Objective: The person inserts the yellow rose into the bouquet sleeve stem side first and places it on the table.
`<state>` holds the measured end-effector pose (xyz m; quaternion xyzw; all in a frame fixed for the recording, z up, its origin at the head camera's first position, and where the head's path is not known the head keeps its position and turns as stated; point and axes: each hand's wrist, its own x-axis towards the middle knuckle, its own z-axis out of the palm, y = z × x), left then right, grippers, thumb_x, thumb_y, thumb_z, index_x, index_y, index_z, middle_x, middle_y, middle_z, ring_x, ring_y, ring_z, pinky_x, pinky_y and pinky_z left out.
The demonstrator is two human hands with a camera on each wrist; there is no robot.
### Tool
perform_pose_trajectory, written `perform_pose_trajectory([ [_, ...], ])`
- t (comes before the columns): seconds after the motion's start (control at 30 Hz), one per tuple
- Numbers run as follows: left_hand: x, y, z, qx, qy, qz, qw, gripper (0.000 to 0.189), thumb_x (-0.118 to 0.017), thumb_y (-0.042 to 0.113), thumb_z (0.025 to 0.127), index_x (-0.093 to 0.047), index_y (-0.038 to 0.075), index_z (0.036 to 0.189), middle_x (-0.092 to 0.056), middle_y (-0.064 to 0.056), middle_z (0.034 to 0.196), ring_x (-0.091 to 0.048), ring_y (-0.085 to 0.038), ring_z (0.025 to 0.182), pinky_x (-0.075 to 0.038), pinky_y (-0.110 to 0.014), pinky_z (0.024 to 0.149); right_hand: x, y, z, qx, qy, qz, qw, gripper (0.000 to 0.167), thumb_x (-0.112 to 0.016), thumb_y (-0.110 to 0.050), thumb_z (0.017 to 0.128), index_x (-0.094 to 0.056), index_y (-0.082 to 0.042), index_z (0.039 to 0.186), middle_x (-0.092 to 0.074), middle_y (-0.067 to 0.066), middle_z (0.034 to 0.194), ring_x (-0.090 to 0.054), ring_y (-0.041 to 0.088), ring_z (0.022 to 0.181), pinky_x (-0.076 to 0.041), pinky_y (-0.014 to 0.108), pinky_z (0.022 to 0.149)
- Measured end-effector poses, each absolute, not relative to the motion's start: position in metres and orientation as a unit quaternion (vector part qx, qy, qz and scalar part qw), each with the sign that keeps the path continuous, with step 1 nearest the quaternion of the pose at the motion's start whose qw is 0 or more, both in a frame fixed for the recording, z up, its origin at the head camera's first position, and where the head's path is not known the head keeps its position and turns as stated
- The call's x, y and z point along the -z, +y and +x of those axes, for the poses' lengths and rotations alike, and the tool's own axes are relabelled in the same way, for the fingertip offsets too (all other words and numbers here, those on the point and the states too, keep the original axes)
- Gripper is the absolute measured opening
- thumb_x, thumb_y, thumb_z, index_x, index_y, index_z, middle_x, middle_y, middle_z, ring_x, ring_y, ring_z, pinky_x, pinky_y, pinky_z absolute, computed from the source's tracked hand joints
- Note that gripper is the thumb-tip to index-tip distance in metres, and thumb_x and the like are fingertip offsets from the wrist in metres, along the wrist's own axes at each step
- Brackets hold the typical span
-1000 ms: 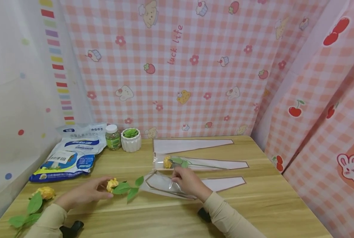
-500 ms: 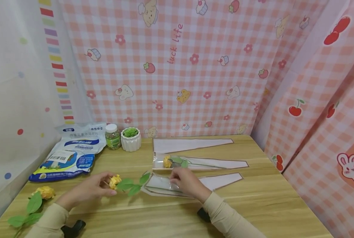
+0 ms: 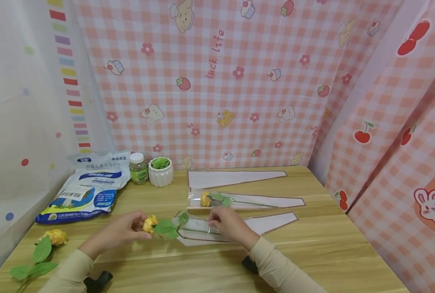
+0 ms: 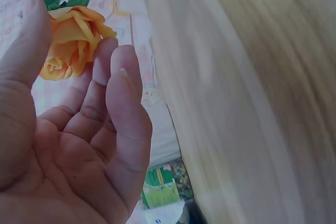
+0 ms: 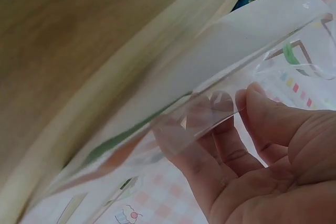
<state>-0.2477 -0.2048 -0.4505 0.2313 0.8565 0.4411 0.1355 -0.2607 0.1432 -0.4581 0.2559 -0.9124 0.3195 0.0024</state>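
My left hand (image 3: 116, 234) holds a yellow artificial rose (image 3: 150, 224) by its bloom, thumb on one side and fingers on the other. The left wrist view shows the orange-yellow petals (image 4: 73, 40) between the fingertips. The rose's leaves lie at the mouth of a clear-and-white flower sleeve (image 3: 270, 223), and its green stem (image 5: 136, 127) runs inside. My right hand (image 3: 232, 226) pinches the sleeve's clear film between thumb and fingers, seen close in the right wrist view.
Behind lie a sleeve with a yellow rose (image 3: 205, 199) inside and a flat sleeve (image 3: 232, 178). Another rose (image 3: 54, 237) lies at the left. A fertilizer bag (image 3: 89, 187), a small jar (image 3: 139, 170) and a white pot (image 3: 161, 173) stand at the back left.
My left hand has moved right with the rose, and the stem has slid further into the sleeve. The leaves now reach its mouth. My right hand stays nearly in place.
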Motion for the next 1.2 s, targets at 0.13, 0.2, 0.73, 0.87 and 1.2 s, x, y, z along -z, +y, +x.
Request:
perform_pose_trajectory([
  [0.13,0.452,-0.198,-0.247,-0.431,0.858,0.248,0.126,0.028,-0.079,0.022,0.089,-0.061,0.003,0.100,-0.064,-0.002,0.089,-0.056,-0.011,0.076,-0.051,-0.026,0.062,0.458,0.143,-0.260,-0.317,-0.915,0.250,0.002,0.013,-0.072,-0.009,0.094,-0.066,-0.014,0.084,-0.062,-0.007,0.079,-0.053,0.004,0.070,-0.048,0.023,0.063],
  [0.2,0.452,-0.195,-0.247,-0.426,0.861,0.252,0.119,0.027,-0.079,0.023,0.089,-0.062,0.004,0.098,-0.064,-0.001,0.087,-0.055,-0.010,0.075,-0.050,-0.026,0.063,0.457,0.142,-0.260,-0.316,-0.916,0.247,0.001,0.013,-0.072,-0.009,0.095,-0.066,-0.014,0.084,-0.061,-0.007,0.078,-0.052,0.005,0.070,-0.048,0.023,0.063],
  [0.73,0.456,-0.180,-0.251,-0.394,0.877,0.261,0.091,0.028,-0.079,0.030,0.089,-0.061,0.009,0.093,-0.063,0.004,0.084,-0.053,-0.008,0.074,-0.048,-0.025,0.064,0.456,0.143,-0.259,-0.305,-0.919,0.248,0.012,0.013,-0.072,-0.009,0.095,-0.066,-0.012,0.084,-0.059,-0.007,0.076,-0.050,0.005,0.067,-0.046,0.023,0.061],
  [0.87,0.455,-0.177,-0.252,-0.388,0.880,0.256,0.092,0.028,-0.079,0.032,0.089,-0.060,0.011,0.091,-0.060,0.004,0.082,-0.052,-0.009,0.072,-0.046,-0.025,0.062,0.456,0.143,-0.259,-0.301,-0.921,0.246,0.011,0.014,-0.071,-0.009,0.095,-0.066,-0.013,0.083,-0.059,-0.007,0.075,-0.049,0.005,0.067,-0.046,0.023,0.061],
  [1.2,0.446,-0.180,-0.256,-0.390,0.885,0.243,0.074,0.030,-0.077,0.037,0.091,-0.061,0.011,0.093,-0.060,0.003,0.083,-0.053,-0.011,0.074,-0.048,-0.025,0.064,0.456,0.143,-0.259,-0.278,-0.931,0.234,0.028,0.015,-0.075,-0.010,0.093,-0.066,-0.014,0.081,-0.059,-0.007,0.074,-0.049,0.006,0.067,-0.045,0.024,0.061],
])
